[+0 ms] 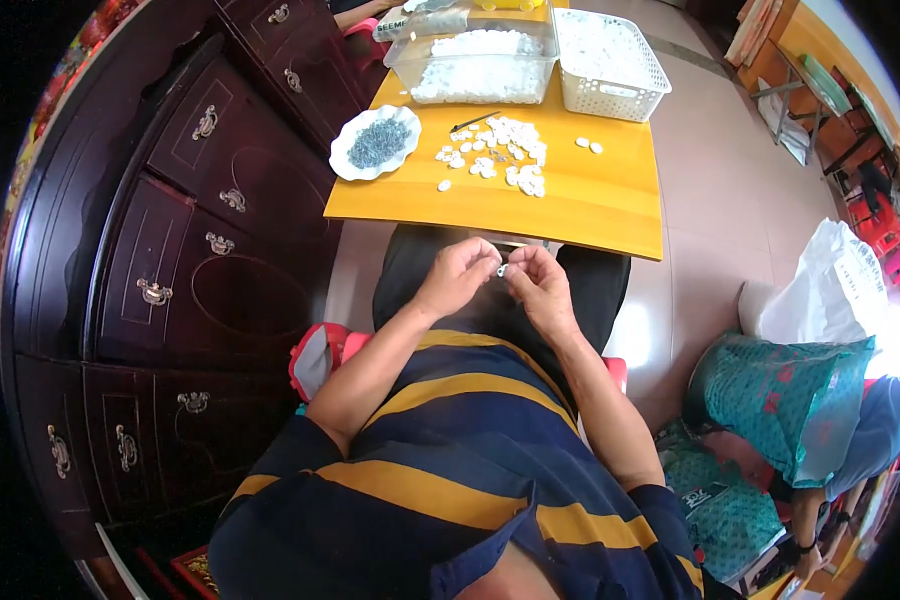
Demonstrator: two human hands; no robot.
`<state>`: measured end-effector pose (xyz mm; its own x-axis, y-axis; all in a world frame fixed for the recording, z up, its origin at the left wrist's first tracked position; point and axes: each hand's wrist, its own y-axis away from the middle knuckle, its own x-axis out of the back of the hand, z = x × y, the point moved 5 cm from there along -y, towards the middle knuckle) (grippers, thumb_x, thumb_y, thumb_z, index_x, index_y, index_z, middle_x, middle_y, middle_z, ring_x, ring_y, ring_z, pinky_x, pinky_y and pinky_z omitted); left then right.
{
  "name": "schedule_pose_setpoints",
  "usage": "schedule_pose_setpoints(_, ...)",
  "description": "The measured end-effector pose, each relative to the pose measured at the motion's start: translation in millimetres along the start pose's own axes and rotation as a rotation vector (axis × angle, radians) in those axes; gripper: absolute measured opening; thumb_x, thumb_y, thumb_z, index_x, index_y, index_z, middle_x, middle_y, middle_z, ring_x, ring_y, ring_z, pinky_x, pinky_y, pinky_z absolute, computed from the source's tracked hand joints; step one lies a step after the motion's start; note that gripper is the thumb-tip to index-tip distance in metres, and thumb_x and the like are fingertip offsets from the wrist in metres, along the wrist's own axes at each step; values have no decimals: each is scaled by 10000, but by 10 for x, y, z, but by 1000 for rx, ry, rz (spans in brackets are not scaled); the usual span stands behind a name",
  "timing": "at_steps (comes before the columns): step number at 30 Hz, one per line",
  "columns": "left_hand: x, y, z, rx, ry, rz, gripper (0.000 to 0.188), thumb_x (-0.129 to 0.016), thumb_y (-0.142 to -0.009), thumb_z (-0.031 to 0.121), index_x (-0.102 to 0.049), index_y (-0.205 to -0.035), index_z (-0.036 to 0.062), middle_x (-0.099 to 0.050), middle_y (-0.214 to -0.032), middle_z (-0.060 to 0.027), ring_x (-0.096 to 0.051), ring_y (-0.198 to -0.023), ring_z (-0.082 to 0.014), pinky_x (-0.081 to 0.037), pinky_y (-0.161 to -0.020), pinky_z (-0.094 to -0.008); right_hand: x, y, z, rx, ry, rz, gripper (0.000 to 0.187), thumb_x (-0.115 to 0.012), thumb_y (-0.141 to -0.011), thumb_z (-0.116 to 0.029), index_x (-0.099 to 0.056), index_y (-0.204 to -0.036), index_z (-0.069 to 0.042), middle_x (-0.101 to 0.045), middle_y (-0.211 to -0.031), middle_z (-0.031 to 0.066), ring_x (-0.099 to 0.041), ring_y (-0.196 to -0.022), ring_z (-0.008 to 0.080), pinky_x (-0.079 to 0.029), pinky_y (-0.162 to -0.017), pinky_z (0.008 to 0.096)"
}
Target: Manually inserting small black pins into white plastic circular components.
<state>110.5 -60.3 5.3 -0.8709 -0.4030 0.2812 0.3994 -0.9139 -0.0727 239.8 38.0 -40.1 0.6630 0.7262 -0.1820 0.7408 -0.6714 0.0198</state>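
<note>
White pieces (pixel 528 150), yellow-orange tabletop (pixel 590 200), navy shirt (pixel 440 435) with mustard stripes, maroon cabinet (pixel 195 225), teal bag (pixel 745 385).

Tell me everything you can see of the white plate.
The plate is white with a wavy rim, ceramic or plastic, unclear which. It sits upright at the table's left edge, left of the white pieces. A heap of small bluish bits covers its middle. Neither the left hand nor the right hand touches it.

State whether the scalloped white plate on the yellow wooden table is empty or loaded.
Loaded: a heap of small blue-grey pieces covers the middle of the white plate, leaving its rim bare.
</note>
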Motion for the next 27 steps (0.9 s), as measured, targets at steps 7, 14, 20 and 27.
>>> schedule_pose_setpoints(7, -8, 16, 33, -35, -75, 7, 108, -614, -1017, 103, -659, -969, 17, -642, -802, 14, -560, -712, -62, -479, -651, -246, -22, 33, -62, 93, 125, 40, 132, -645, -982, 32, -592, -1067, -54, -569, -841, -55, -523, -716, 31, -434, -643, 187)
schedule_pose_setpoints(14, -44, 8, 62, -53, -160, 67, 81, -636, -992, 85, -680, -959, 26, -658, -801, 15, -569, -712, -51, -480, -641, -238, 2, 9, -13, 159, 125, 99, 158, -662, -964, 46, -587, -1062, -53, -582, -860, -52, -530, -724, 23, -434, -634, 179)
schedule_pose_setpoints(20, 130, -106, 53, 6, 64, 43, 109, -674, -988, 94, -697, -1067, 23, -658, -878, 35, -585, -741, -50, -489, -668, -217, 29, -20, -7, 70, 103, 79, 136, -670, -977, 6, -592, -1064, -63, -606, -879, -36, -552, -726, 36, -464, -658, 191)
schedule_pose_setpoints(27, 920, -592, -20, -180, -649, 424, 310, -777, -875, 140, -712, -1157, 28, -715, -931, -68, -664, -769, -158, -546, -714, -320, 44, 1, -105, 35, -37, 122, 112, -680, -971, -27, -626, -1062, -62, -630, -873, -25, -566, -745, 50, -475, -667, 216)
